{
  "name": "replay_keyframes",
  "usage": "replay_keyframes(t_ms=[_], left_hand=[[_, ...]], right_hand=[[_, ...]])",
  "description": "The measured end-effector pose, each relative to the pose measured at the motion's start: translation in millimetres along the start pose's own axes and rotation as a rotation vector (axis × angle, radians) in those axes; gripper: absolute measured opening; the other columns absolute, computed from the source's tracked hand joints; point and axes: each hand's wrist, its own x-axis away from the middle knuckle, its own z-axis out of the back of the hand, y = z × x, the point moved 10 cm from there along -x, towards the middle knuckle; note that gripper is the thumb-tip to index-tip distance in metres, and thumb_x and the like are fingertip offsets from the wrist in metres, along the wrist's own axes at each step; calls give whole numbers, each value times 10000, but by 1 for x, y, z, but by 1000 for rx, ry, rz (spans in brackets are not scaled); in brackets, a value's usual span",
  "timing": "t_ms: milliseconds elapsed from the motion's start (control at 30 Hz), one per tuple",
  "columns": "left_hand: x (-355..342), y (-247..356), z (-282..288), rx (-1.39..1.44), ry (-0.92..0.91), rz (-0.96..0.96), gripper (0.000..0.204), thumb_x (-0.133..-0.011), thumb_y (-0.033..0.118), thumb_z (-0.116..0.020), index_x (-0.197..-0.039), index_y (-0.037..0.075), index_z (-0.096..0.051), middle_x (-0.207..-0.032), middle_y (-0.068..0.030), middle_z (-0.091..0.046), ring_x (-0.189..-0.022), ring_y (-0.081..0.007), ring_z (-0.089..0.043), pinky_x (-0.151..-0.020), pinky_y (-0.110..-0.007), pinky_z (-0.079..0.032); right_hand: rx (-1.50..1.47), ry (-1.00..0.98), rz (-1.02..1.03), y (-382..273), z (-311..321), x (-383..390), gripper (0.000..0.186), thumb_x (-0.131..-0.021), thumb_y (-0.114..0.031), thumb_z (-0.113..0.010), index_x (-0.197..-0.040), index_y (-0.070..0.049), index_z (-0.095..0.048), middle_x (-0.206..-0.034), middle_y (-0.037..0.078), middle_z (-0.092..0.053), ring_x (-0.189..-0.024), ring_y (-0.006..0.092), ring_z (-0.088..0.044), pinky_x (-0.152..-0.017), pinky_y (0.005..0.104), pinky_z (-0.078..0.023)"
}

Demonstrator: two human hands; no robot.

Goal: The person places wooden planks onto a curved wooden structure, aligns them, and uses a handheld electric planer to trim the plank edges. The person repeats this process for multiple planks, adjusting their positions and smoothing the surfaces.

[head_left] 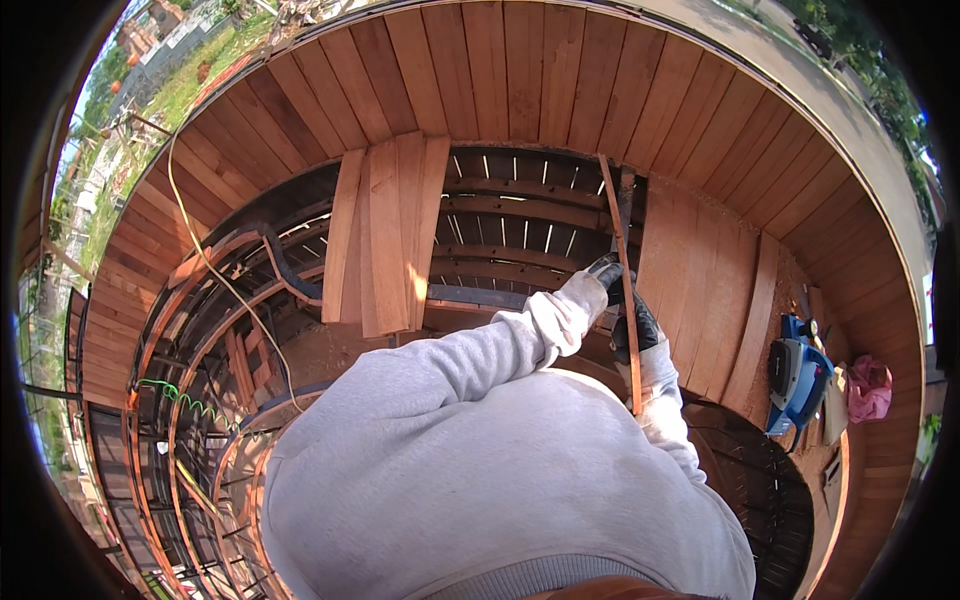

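Head view: Left arm [460, 365] angled rightward, the gloved left hand [604, 271] and right hand [646, 328] come together at a thin wooden strip [619, 235] beside laid planks [690, 290]; whether the fingers grip it is unclear.

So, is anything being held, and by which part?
A long, narrow, brown wooden strip, around its middle, by the dark-gloved left hand and right hand.

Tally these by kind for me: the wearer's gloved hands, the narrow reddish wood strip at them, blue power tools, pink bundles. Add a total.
Gloved hands: 2 (left hand, right hand)
Narrow reddish wood strip: 1
Blue power tool: 1
Pink bundle: 1
Total: 5
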Motion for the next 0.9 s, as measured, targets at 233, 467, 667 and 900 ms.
replay_keyframes(t_ms=[233,467,667,900], left_hand=[[5,20,30,522,407,491,427,-985,130,-643,-1370,61,-472,-1152,-101,-659,-1044,-205,-623,-909,-318,-510],[4,22,20,741,402,388,573,-923,58,-710,-1418,66,-423,-1258,-105,-620,-1092,-181,-607,-952,-296,-500],[-10,18,4,451,196,582,623,-946,239,-725,-1467,73,-429,-1145,-95,-669,-980,-185,-641,-853,-292,-529],[-40,-96,24,46,300,730,441,-973,343,-668,-1276,32,-592,-1107,-158,-691,-951,-309,-644,-799,-356,-492]], right_hand=[[-170,-243,-65,19,10,-11,496,-984,-452,-579,-1323,-90,-581,-843,73,-676,-664,186,-635,-583,294,-518],[-246,-288,0,9,-4,13,567,-934,-431,-641,-1356,-63,-552,-977,103,-688,-734,196,-651,-653,314,-535],[354,-74,381,-22,4,12,629,-923,-309,-707,-1458,-60,-487,-1141,115,-667,-931,194,-642,-791,312,-529],[1233,281,605,-66,-35,53,636,-862,-350,-753,-1397,-72,-550,-1308,202,-592,-1240,376,-547,-1051,416,-458]])
